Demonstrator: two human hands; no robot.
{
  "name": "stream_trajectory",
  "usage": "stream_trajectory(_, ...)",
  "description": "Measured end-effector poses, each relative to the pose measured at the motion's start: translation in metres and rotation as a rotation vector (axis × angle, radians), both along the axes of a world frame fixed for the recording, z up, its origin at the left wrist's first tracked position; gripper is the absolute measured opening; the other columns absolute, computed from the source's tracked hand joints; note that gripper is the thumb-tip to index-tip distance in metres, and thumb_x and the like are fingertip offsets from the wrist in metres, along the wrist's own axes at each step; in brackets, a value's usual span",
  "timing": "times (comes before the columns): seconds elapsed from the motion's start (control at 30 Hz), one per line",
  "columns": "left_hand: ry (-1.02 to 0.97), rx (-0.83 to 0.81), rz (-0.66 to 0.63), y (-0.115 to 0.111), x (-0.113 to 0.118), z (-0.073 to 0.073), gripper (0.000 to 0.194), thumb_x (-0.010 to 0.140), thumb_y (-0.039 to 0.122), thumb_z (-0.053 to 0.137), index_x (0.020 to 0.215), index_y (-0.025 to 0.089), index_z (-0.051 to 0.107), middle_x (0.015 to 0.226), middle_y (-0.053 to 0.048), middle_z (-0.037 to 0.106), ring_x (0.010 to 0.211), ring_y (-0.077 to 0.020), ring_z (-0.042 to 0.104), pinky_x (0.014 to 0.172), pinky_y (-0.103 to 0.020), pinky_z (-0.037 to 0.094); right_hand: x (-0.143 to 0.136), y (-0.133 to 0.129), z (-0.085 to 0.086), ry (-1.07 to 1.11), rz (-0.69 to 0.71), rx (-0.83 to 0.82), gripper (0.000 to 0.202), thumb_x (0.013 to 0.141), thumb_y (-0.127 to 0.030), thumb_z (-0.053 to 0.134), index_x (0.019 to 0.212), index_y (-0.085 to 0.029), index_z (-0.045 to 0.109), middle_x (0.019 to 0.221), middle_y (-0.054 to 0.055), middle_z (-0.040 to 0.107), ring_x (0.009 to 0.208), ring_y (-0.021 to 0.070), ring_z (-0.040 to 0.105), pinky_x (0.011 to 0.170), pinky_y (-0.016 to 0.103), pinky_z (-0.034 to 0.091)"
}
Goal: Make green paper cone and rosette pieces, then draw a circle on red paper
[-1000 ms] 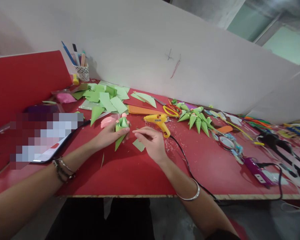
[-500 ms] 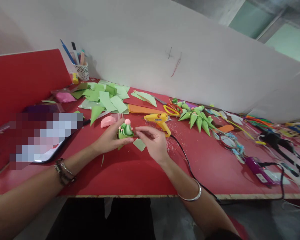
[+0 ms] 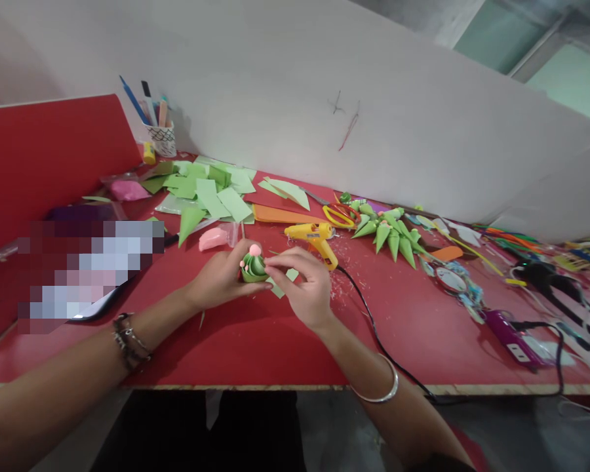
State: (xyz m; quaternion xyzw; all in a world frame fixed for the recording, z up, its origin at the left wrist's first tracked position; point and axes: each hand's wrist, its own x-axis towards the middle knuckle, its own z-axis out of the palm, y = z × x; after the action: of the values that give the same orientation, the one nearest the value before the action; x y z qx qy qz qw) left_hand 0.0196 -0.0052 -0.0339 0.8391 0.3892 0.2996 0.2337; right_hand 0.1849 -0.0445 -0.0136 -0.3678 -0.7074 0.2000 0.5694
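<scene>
A small green paper cactus [image 3: 254, 267] with pink balls on its top and side rests in my left hand [image 3: 219, 275], fingers and thumb wrapped round it. At its right side is my right hand [image 3: 302, 285], thumb and forefinger pinched together against the cactus. Whatever those fingertips hold is too small to make out. Just beyond the hands lies a yellow glue gun [image 3: 312, 233] on its side. A pack of pink clay [image 3: 214, 238] lies behind my left hand, and a pale green paper piece [image 3: 282, 282] lies under my right fingers.
Green paper pieces [image 3: 211, 190] cover the back left. Scissors [image 3: 341, 215] and a cluster of green paper cones [image 3: 388, 229] lie behind the glue gun. Its black cord [image 3: 358, 298] runs to the front edge. A phone [image 3: 103, 298] is on the left, a purple power strip [image 3: 514, 337] on the right.
Both hands and the cactus have shifted slightly right and down. The cactus is turned a little, and the right fingertips now sit against its side.
</scene>
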Motion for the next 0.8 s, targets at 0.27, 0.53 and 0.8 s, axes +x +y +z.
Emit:
stream_trajectory(0.27, -0.033, 0.115, 0.056, -0.0004, 0.0016, 0.0000, 0.036, 0.072, 0.041, 0.057, 0.094, 0.018, 0.041, 0.080, -0.003, 0.055, 0.067, -0.0148, 0.057, 0.057, -0.024, 0.042, -0.0004, -0.0005, -0.0008, -0.038, 0.009, 0.041, 0.014, 0.079, -0.020, 0.058, 0.087, -0.024, 0.068, 0.079, 0.000, 0.062, 0.073, 0.0112, 0.059, 0.067, 0.025, 0.048)
stream_trajectory(0.53, -0.081, 0.191, 0.129, -0.0005, 0.0041, 0.0024, 0.033, 0.072, 0.040, 0.055, 0.092, 0.017, 0.042, 0.076, -0.002, 0.054, 0.067, -0.0151, 0.056, 0.059, -0.025, 0.042, -0.0009, -0.0003, -0.0018, -0.060, 0.017, 0.049, 0.020, 0.083, -0.019, 0.052, 0.093, -0.026, 0.067, 0.083, 0.001, 0.062, 0.078, 0.0116, 0.058, 0.071, 0.026, 0.049)
stream_trajectory(0.8, -0.061, 0.147, 0.166, -0.0014, 0.0046, 0.0036, 0.035, 0.070, 0.044, 0.057, 0.089, 0.018, 0.043, 0.073, -0.002, 0.055, 0.065, -0.0153, 0.055, 0.057, -0.025, 0.041, -0.0024, -0.0005, -0.0003, 0.012, -0.014, -0.035, 0.012, 0.082, -0.020, 0.053, 0.085, -0.022, 0.064, 0.084, 0.001, 0.065, 0.078, 0.0124, 0.060, 0.068, 0.026, 0.052)
